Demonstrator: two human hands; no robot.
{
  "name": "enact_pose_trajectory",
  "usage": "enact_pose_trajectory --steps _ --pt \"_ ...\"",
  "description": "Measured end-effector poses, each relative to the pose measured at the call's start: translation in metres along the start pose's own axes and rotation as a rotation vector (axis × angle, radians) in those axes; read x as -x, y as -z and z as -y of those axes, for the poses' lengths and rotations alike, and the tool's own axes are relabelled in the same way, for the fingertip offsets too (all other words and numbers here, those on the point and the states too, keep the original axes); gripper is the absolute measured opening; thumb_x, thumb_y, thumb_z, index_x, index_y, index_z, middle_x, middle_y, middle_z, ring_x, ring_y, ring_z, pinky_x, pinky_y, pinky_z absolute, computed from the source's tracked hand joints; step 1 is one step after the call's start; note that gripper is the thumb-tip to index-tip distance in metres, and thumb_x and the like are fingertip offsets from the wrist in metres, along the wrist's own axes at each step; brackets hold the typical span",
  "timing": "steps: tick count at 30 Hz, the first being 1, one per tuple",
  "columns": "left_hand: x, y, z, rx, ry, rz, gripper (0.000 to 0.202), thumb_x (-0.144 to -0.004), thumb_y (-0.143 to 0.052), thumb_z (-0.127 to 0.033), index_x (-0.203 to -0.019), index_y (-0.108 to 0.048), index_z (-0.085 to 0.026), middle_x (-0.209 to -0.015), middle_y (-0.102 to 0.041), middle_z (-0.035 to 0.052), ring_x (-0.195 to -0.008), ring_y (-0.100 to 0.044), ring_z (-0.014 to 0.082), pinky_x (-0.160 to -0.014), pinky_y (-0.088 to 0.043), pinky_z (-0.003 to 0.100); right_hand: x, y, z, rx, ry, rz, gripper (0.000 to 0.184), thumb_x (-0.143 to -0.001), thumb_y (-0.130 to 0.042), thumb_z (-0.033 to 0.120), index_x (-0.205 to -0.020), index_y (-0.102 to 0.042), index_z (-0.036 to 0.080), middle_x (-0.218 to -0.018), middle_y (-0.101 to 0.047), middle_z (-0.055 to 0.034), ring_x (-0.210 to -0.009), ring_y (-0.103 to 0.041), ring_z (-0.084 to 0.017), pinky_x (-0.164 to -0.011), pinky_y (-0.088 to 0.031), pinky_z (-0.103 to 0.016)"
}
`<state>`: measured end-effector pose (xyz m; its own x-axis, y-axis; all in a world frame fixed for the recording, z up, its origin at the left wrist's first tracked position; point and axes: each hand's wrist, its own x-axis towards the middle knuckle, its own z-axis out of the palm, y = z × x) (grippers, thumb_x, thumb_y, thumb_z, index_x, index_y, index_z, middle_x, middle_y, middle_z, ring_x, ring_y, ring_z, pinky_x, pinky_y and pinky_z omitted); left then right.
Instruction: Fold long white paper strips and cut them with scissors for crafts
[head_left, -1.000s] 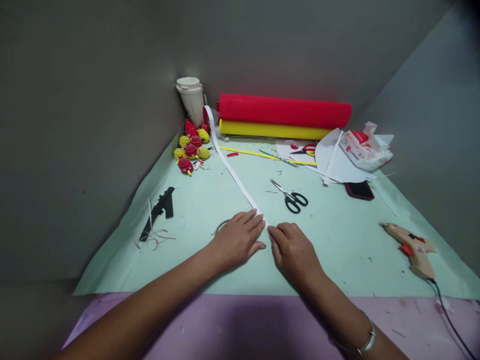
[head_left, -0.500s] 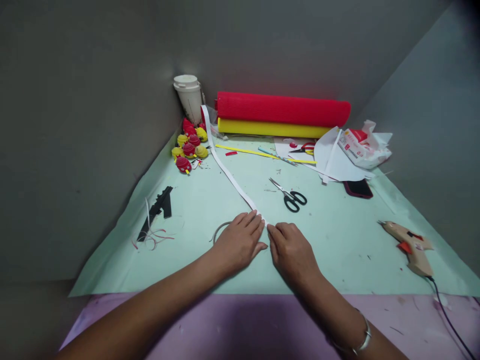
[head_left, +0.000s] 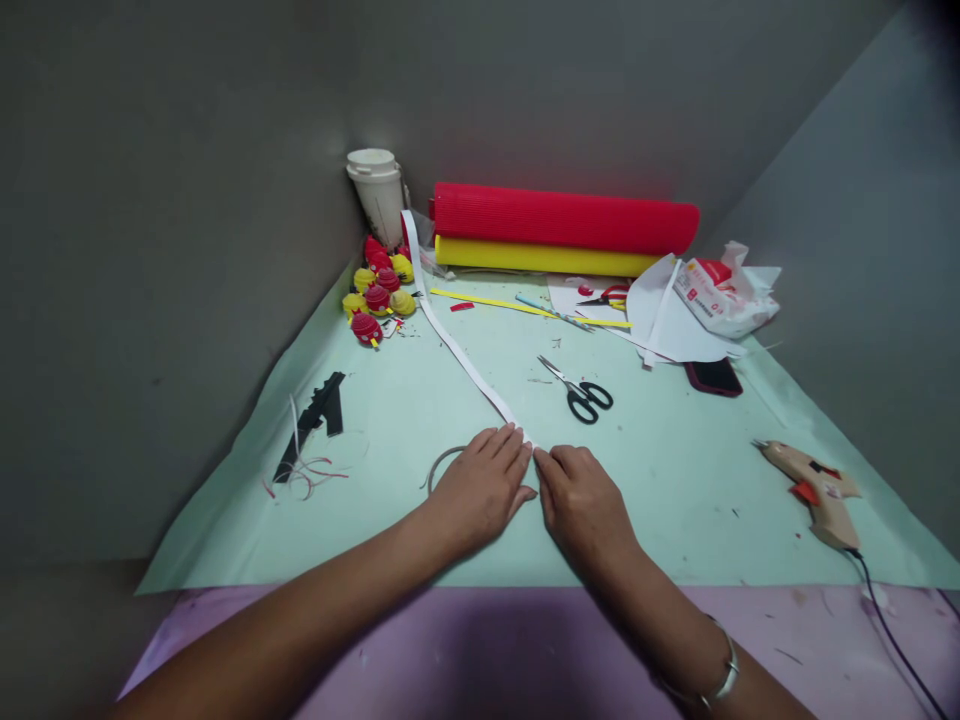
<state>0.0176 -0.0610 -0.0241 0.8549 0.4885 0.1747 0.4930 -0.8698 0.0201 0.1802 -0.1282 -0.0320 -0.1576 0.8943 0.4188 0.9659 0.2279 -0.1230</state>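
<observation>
Both hands are palm-down on the green mat (head_left: 675,480), fingertips meeting at the near end of the white paper strip (head_left: 465,365), which runs far-left toward the cup (head_left: 377,195). The left hand (head_left: 484,487) lies flat, pressing it. I can't tell if the right hand (head_left: 583,502) is pinching. Looks like the end is being creased or held down, and anything further needs steady pressure so it stays flat.

My left hand (head_left: 484,492) and right hand (head_left: 589,505) are bare, and both forearms are uncovered as far as they show. A thin, smooth silver bangle (head_left: 726,682) sits around my right wrist.
</observation>
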Motion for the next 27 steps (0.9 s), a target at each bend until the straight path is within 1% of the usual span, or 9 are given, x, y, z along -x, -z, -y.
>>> enact_pose_trajectory --steps 9,15,17,20,24,27 --pt "0.002 -0.001 -0.001 -0.001 -0.008 -0.012 0.051 -0.100 -0.034 -0.041 -0.135 -0.049 -0.006 -0.142 -0.049 0.0170 -0.135 -0.039 0.0276 -0.112 -0.021 0.040 0.000 0.000 0.002 -0.010 -0.021 0.012 0.029 -0.089 -0.045 0.008 -0.113 -0.062 0.010 -0.084 -0.059 -0.0102 -0.078 -0.046 -0.023 -0.070 -0.043 -0.035" --pt "0.001 -0.003 -0.002 -0.033 -0.019 -0.021 0.051 -0.100 -0.032 -0.039 -0.135 -0.048 -0.005 -0.141 -0.049 0.0184 -0.134 -0.040 0.0291 -0.111 -0.022 0.041 -0.001 -0.001 0.002 -0.039 -0.040 -0.007 0.028 -0.090 -0.044 0.009 -0.112 -0.062 0.011 -0.084 -0.058 -0.0102 -0.079 -0.047 -0.023 -0.070 -0.043 -0.034" --pt "0.001 -0.002 -0.003 -0.041 -0.020 -0.022 0.050 -0.101 -0.032 -0.038 -0.134 -0.048 -0.004 -0.141 -0.049 0.0192 -0.134 -0.040 0.0292 -0.111 -0.023 0.041 0.000 0.004 0.004 -0.062 -0.055 0.002 0.029 -0.090 -0.045 0.009 -0.113 -0.061 0.012 -0.086 -0.058 -0.0106 -0.081 -0.047 -0.023 -0.071 -0.043 -0.035" --pt "0.001 0.000 -0.004 -0.039 -0.018 -0.018 0.049 -0.100 -0.032 -0.037 -0.133 -0.049 -0.004 -0.140 -0.050 0.0195 -0.133 -0.041 0.0296 -0.110 -0.023 0.042 0.004 0.018 0.012 -0.108 -0.072 -0.004 0.027 -0.091 -0.046 0.012 -0.113 -0.061 0.014 -0.091 -0.059 -0.0112 -0.084 -0.050 -0.024 -0.070 -0.044 -0.035" --pt "0.000 0.004 -0.004 -0.026 -0.016 -0.005 0.047 -0.100 -0.032 -0.033 -0.132 -0.050 -0.004 -0.139 -0.050 0.0201 -0.132 -0.042 0.0298 -0.109 -0.024 0.042 0.014 0.038 0.029 -0.165 -0.042 -0.017 0.019 -0.092 -0.047 0.013 -0.100 -0.065 0.016 -0.086 -0.060 -0.0102 -0.082 -0.052 -0.022 -0.070 -0.044 -0.034" --pt "-0.002 0.006 -0.004 -0.023 -0.017 -0.003 0.046 -0.100 -0.033 -0.033 -0.130 -0.051 -0.004 -0.138 -0.051 0.0208 -0.132 -0.042 0.0293 -0.109 -0.024 0.042 0.024 0.042 0.040 -0.191 -0.034 -0.009 0.019 -0.092 -0.047 0.011 -0.093 -0.066 0.016 -0.083 -0.061 -0.0093 -0.080 -0.053 -0.022 -0.071 -0.045 -0.035"
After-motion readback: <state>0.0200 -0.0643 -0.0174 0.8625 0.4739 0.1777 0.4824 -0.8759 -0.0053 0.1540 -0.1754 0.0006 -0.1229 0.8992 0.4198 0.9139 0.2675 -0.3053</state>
